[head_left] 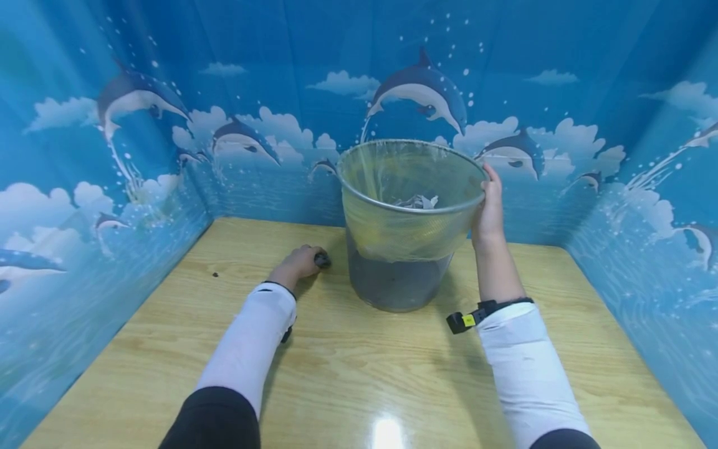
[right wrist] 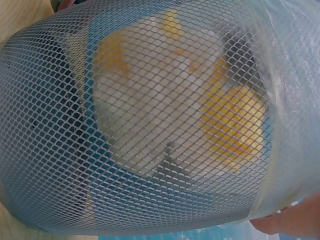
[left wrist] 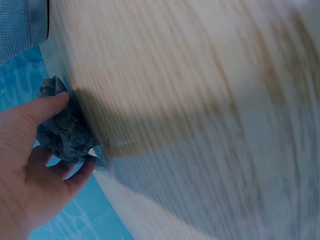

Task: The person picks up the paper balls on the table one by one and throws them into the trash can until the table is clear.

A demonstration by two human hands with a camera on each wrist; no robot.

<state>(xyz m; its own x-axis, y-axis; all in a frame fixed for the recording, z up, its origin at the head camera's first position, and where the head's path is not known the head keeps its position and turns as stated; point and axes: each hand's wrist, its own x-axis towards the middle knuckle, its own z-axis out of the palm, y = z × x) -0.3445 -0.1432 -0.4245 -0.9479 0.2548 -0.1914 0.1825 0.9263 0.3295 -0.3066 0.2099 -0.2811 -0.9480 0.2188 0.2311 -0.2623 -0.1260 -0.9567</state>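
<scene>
My left hand (head_left: 301, 260) pinches a crumpled dark grey paper ball (left wrist: 67, 127) between thumb and fingers, low over the table just left of the bin. In the left wrist view the fingers curl around the paper from both sides. A round wire-mesh trash bin (head_left: 395, 284) stands on the table, lined with a clear plastic bag (head_left: 404, 234) folded over its rim. Inside it lies crumpled whitish-grey paper (head_left: 419, 201). My right hand (head_left: 489, 209) grips the bin's rim on the right side; in the right wrist view the mesh wall fills most of the picture.
The wood-grain table (head_left: 348, 380) is enclosed by blue dolphin-print curtains (head_left: 280, 56) at the back and both sides. A tiny dark bit (head_left: 215, 274) lies on the table at the left. Yellow and white contents (right wrist: 232, 125) show through the bin's mesh.
</scene>
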